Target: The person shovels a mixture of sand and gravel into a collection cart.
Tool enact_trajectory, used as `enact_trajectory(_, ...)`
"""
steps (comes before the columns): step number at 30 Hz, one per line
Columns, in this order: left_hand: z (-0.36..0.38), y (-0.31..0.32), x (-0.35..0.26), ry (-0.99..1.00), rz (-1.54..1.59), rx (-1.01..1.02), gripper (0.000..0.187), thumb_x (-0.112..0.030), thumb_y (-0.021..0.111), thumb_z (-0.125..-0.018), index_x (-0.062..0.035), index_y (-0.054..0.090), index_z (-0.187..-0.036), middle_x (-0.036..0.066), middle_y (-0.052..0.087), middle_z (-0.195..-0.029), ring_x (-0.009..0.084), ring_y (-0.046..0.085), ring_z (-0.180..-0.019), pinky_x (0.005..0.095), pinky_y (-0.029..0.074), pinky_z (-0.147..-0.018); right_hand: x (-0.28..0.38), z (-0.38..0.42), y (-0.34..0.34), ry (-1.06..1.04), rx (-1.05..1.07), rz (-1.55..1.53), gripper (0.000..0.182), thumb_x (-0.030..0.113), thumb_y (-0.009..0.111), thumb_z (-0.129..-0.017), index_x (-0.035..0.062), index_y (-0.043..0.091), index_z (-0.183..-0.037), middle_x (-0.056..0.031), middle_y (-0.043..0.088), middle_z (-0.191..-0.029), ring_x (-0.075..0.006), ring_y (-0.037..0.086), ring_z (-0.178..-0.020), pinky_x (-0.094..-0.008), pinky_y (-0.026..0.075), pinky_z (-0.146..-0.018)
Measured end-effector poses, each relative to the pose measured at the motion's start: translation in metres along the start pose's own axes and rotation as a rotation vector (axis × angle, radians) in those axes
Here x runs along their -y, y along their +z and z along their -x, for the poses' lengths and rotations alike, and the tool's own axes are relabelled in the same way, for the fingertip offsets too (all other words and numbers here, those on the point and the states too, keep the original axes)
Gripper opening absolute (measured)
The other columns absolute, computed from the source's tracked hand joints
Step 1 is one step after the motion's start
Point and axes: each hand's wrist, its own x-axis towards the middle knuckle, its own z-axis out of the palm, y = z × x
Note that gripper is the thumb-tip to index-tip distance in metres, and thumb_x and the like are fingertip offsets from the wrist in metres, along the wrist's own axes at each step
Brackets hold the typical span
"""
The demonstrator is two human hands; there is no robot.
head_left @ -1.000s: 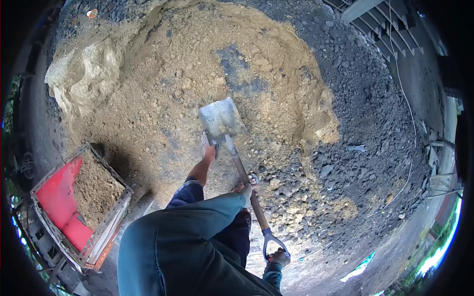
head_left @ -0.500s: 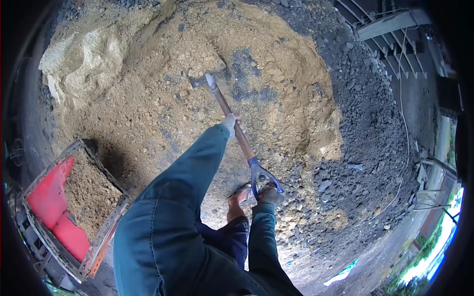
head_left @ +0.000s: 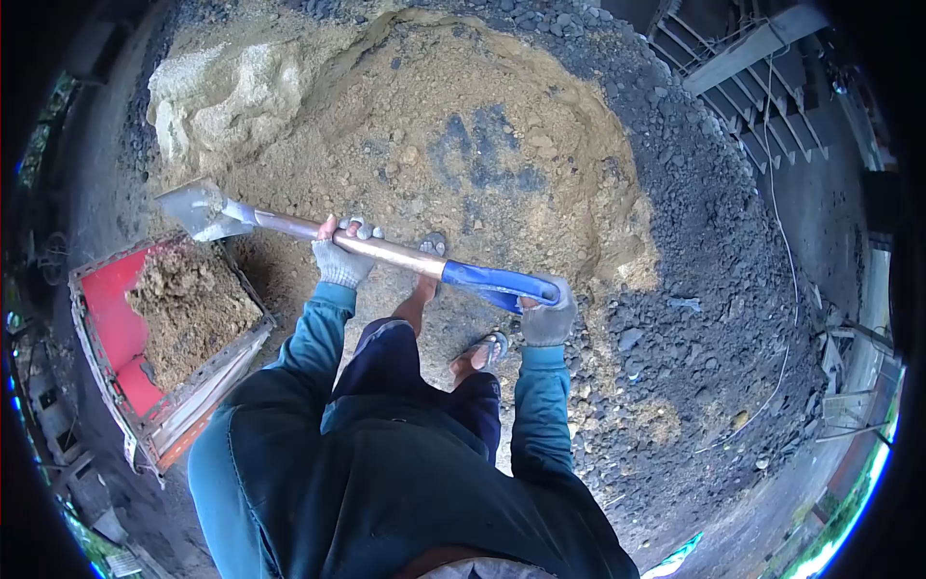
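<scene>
Shovel: wooden-shafted shovel with a blue D-grip and a grey metal blade (head_left: 386, 249) is being held nearly level across the view, its blade hanging over the far corner of the red metal bin.
Long axis: shaft is running left to right, blade pointing to the person's left and tipping slightly up, grip end at the right.
Left hand: grey-gloved left hand (head_left: 341, 259) is clenching the middle of the shaft from above.
Right hand: grey-gloved right hand (head_left: 547, 317) is wrapping closed around the blue grip.
Step in hand: blade is looking bare, so the load appears to be already tipped out; that is a judgement from the soil heaped below it.
Next move: swinging the blade back to the heap would call for turning the shaft to the right.
Bin: red metal bin (head_left: 108, 311) is holding a mound of brown soil.
Surroundings: sandy soil heap (head_left: 463, 125) is lying ahead, dark gravel (head_left: 714, 241) ringing it.
</scene>
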Motion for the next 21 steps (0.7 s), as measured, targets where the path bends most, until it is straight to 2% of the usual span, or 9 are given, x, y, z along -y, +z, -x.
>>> enact_trajectory(3, -0.004, 0.008, 0.021, -0.022, -0.169, -0.086, 0.035, -0.039, 0.067, -0.082, -0.0105, 0.048, -0.076, 0.004, 0.050, -0.069, 0.0238, 0.051, -0.064, 0.0448, 0.048, -0.070, 0.002, 0.040, -0.008, 0.429, 0.031, -0.144, 0.024, 0.021, 0.075, -0.079, 0.0021, 0.065, -0.089, -0.0085, 0.066, -0.075, -0.0210, 0.064, -0.066, -0.0327, 0.050, -0.063)
enact_trajectory(5, -0.057, -0.075, 0.077, -0.052, -0.429, -0.280, 0.039, -0.043, 0.066, -0.083, -0.0071, 0.051, -0.088, 0.007, 0.053, -0.078, 0.0267, 0.054, -0.070, 0.0472, 0.050, -0.068, -0.016, 0.081, -0.010, 0.659, 0.005, -0.180, 0.016, 0.015, 0.071, -0.080, 0.0017, 0.065, -0.087, -0.0069, 0.066, -0.074, -0.0185, 0.063, -0.064, -0.0316, 0.049, -0.057)
enact_trajectory(10, -0.075, -0.150, 0.225, -0.589, -0.818, -0.356, 0.029, -0.032, 0.060, -0.084, -0.0055, 0.053, -0.093, 0.011, 0.056, -0.081, 0.0294, 0.058, -0.073, 0.0475, 0.050, -0.068, -0.070, 0.181, 0.004, 1.091, -0.144, -0.252, 0.013, 0.006, 0.067, -0.078, -0.0008, 0.068, -0.088, -0.0050, 0.067, -0.077, -0.0138, 0.059, -0.065, -0.0306, 0.048, -0.058)
enact_trajectory(13, -0.064, -0.146, 0.282, -0.763, -0.847, -0.253, 0.024, -0.026, 0.057, -0.085, -0.0046, 0.055, -0.097, 0.014, 0.057, -0.083, 0.0309, 0.059, -0.075, 0.0477, 0.050, -0.067, -0.027, 0.175, -0.054, 0.870, -0.053, -0.112, 0.013, 0.006, 0.063, -0.078, 0.0000, 0.068, -0.088, -0.0043, 0.066, -0.077, -0.0153, 0.059, -0.065, -0.0305, 0.047, -0.057)
enact_trajectory(14, -0.059, -0.138, 0.297, -0.788, -0.800, -0.258, 0.023, -0.024, 0.056, -0.085, -0.0043, 0.056, -0.098, 0.014, 0.057, -0.084, 0.0315, 0.060, -0.075, 0.0477, 0.050, -0.067, -0.013, 0.168, -0.085, 0.317, 0.336, 0.595, 0.013, 0.009, 0.063, -0.079, 0.0014, 0.067, -0.089, -0.0040, 0.066, -0.078, -0.0162, 0.059, -0.065, -0.0306, 0.048, -0.059)
enact_trajectory(15, -0.051, -0.130, 0.308, -0.788, -0.755, -0.278, 0.022, -0.021, 0.055, -0.085, -0.0040, 0.056, -0.099, 0.015, 0.058, -0.085, 0.0320, 0.061, -0.076, 0.0478, 0.050, -0.067, 0.047, 0.125, -0.076, 0.658, -0.027, 0.015, 0.014, 0.011, 0.067, -0.077, 0.0020, 0.067, -0.088, -0.0043, 0.065, -0.079, -0.0169, 0.059, -0.067, -0.0316, 0.049, -0.063)
enact_trajectory(17, -0.007, -0.061, 0.304, -0.737, -0.617, -0.452, 0.011, -0.012, 0.057, -0.080, -0.0038, 0.052, -0.087, 0.012, 0.051, -0.074, 0.0295, 0.055, -0.061, 0.0468, 0.046, -0.055, 0.097, 0.090, -0.088, 0.556, -0.022, 0.228, 0.016, 0.010, 0.071, -0.075, 0.0033, 0.065, -0.088, -0.0040, 0.065, -0.080, -0.0153, 0.060, -0.068, -0.0307, 0.049, -0.062)
enact_trajectory(20, -0.014, -0.058, 0.304, -0.734, -0.549, -0.336, 0.014, -0.009, 0.058, -0.082, -0.0042, 0.049, -0.092, 0.008, 0.048, -0.072, 0.0276, 0.055, -0.063, 0.0461, 0.050, -0.055, 0.102, 0.082, -0.105, 0.797, -0.070, -0.103, 0.023, 0.008, 0.075, -0.074, 0.0043, 0.060, -0.091, -0.0038, 0.064, -0.079, -0.0137, 0.060, -0.068, -0.0296, 0.050, -0.057)
enact_trajectory(21, -0.014, -0.052, 0.293, -0.749, -0.508, -0.293, 0.014, -0.009, 0.058, -0.083, -0.0039, 0.049, -0.092, 0.008, 0.048, -0.072, 0.0275, 0.055, -0.063, 0.0458, 0.050, -0.054, 0.104, 0.080, -0.101, 0.739, -0.110, -0.097, 0.017, -0.001, 0.067, -0.078, 0.0049, 0.056, -0.089, -0.0038, 0.058, -0.073, -0.0137, 0.055, -0.052, -0.0296, 0.047, -0.042)
